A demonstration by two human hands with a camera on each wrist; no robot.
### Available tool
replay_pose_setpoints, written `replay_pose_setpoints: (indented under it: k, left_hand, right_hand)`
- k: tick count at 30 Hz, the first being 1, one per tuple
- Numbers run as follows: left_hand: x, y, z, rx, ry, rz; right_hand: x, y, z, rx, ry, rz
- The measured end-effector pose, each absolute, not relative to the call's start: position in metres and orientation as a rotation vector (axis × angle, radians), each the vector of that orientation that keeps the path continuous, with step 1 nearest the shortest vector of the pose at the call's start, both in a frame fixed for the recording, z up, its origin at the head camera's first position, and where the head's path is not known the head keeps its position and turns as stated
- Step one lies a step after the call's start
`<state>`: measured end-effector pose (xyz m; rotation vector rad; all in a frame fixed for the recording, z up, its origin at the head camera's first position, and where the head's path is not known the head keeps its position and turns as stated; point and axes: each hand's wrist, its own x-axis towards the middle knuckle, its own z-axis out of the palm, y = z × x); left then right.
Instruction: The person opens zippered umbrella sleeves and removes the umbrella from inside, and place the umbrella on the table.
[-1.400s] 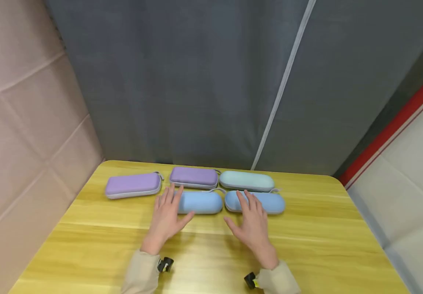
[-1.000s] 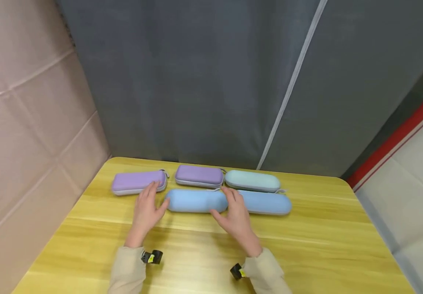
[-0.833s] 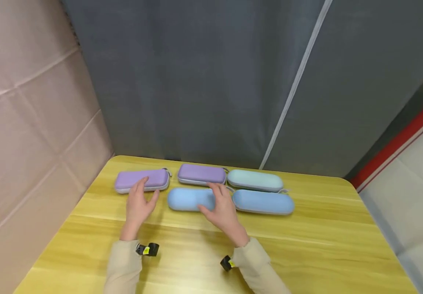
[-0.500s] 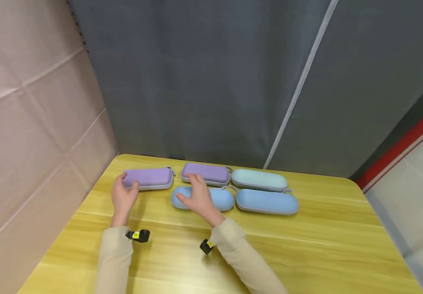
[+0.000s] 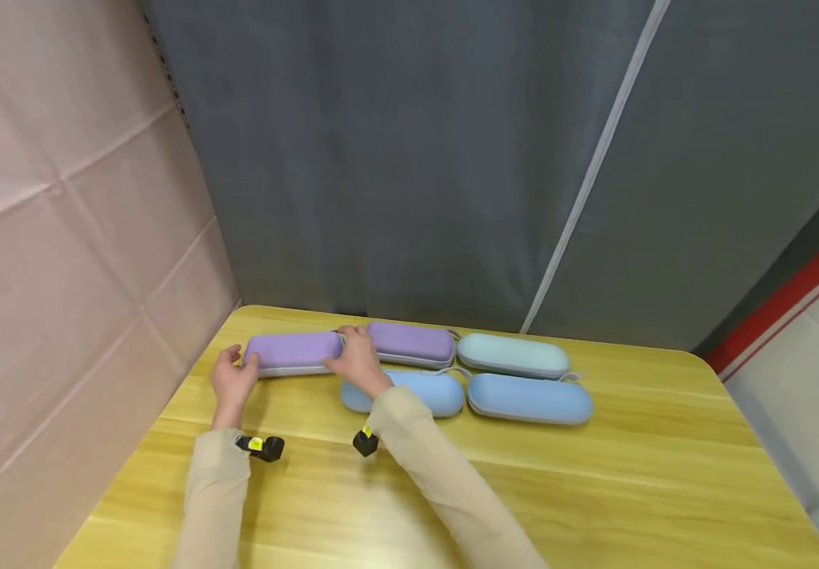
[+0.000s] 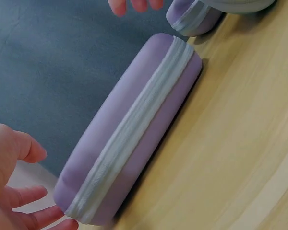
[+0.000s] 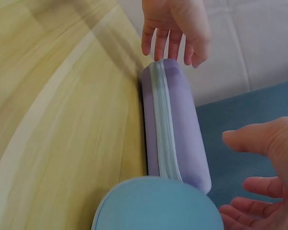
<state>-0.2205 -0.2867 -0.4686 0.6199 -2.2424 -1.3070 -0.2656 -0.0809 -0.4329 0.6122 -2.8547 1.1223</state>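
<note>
A purple zip case (image 5: pixel 292 352) with a pale zip band lies at the table's left back. My left hand (image 5: pixel 232 385) is at its left end; in the left wrist view the fingertips are right by that end, the thumb apart. At the case's other end is my right hand (image 5: pixel 358 363), reaching across a blue zip case (image 5: pixel 427 393) and partly hiding it. The right wrist view shows the right thumb and fingers (image 7: pixel 257 136) spread beside the purple case's near end. Neither hand grips it.
A second purple zip case (image 5: pixel 413 342) and a mint one (image 5: pixel 512 354) lie along the back, with another blue case (image 5: pixel 530 397) in front of the mint one. A grey curtain (image 5: pixel 409 158) hangs behind the wooden table (image 5: pixel 630 490), pinkish cloth (image 5: pixel 75 276) at left.
Both hands have moved left, off the blue cases, to the two ends of the left purple case. The head view has shifted slightly. The cases keep their layout.
</note>
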Motion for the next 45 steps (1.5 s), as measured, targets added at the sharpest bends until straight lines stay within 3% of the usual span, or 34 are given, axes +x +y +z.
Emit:
replay_pose_setpoints:
  k: [25,45]
  left_hand:
    - [-0.231,-0.297,-0.472,0.760,-2.257,-1.511]
    - [-0.183,-0.322,-0.471,0.851,-2.350,-1.562]
  right_hand:
    - [-0.283,-0.116,-0.442,0.391,-3.099,0.861]
    - [-0.256,-0.120,-0.442,0.760,-3.109,0.659]
